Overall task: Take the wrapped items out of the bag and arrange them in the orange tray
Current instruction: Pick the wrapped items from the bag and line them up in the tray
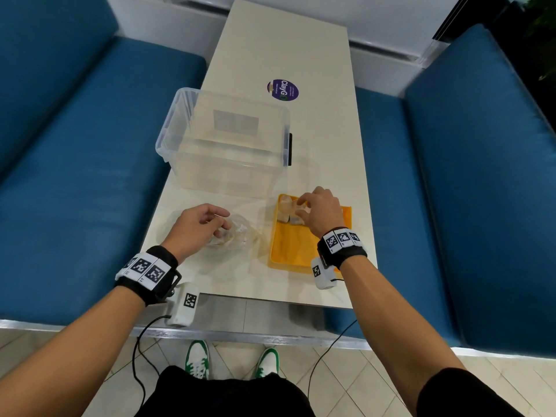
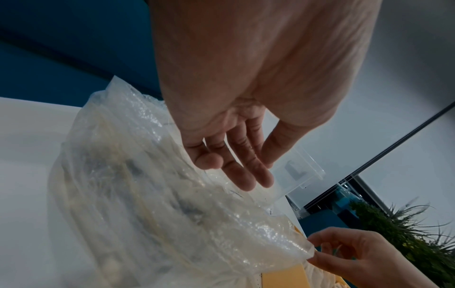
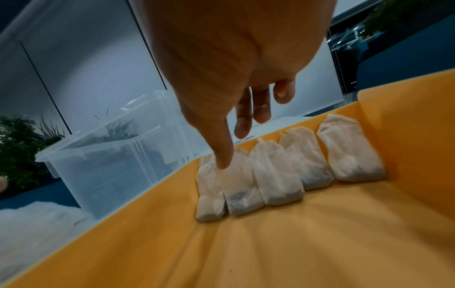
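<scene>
A crumpled clear plastic bag (image 1: 240,233) (image 2: 147,185) lies on the white table (image 1: 285,40), with more wrapped items dimly visible through its film. My left hand (image 1: 221,224) (image 2: 256,171) rests on the bag's top, fingers fairly straight and gripping nothing. Right of the bag sits the orange tray (image 1: 288,248) (image 3: 270,243). Several white wrapped items (image 1: 285,210) (image 3: 275,171) lie side by side along its far wall. My right hand (image 1: 301,210) (image 3: 234,148) hovers over them with its fingers extended. Its thumb tip touches the leftmost items.
A large clear plastic bin (image 1: 222,136) (image 3: 110,165) stands just beyond the bag and tray. A purple round sticker (image 1: 282,90) marks the table farther back. Blue benches flank the table on the left (image 1: 75,145) and right (image 1: 466,176).
</scene>
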A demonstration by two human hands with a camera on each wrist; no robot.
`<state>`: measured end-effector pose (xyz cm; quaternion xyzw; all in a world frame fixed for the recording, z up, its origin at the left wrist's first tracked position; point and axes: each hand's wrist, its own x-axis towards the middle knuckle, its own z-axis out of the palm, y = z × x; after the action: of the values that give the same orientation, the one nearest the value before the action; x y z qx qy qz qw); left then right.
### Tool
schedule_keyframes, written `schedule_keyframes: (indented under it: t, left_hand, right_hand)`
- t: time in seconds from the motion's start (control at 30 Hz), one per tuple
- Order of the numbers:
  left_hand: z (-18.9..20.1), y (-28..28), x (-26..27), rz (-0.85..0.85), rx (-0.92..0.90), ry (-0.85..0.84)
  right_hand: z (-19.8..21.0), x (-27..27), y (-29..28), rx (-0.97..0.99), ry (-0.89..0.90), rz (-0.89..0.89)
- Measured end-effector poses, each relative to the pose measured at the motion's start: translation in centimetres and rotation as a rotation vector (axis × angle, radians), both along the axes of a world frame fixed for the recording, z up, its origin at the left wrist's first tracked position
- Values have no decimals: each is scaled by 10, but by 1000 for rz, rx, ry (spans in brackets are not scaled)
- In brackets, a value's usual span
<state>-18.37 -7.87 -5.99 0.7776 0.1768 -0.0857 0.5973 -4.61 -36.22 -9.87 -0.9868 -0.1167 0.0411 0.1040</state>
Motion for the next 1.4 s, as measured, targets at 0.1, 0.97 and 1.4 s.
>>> schedule_keyframes:
  t: [0.1,0.97,1.4]
  left_hand:
    - [0,2,-2,5,-6,-3]
    - [-28,23,1,-351,699,107]
    - [-48,8,1,-275,727,134]
  right_hand:
    - [-1,2,4,-47,-8,-21]
    - [42,-75,127,284,105,419]
    - [17,-99,137,164,240,300]
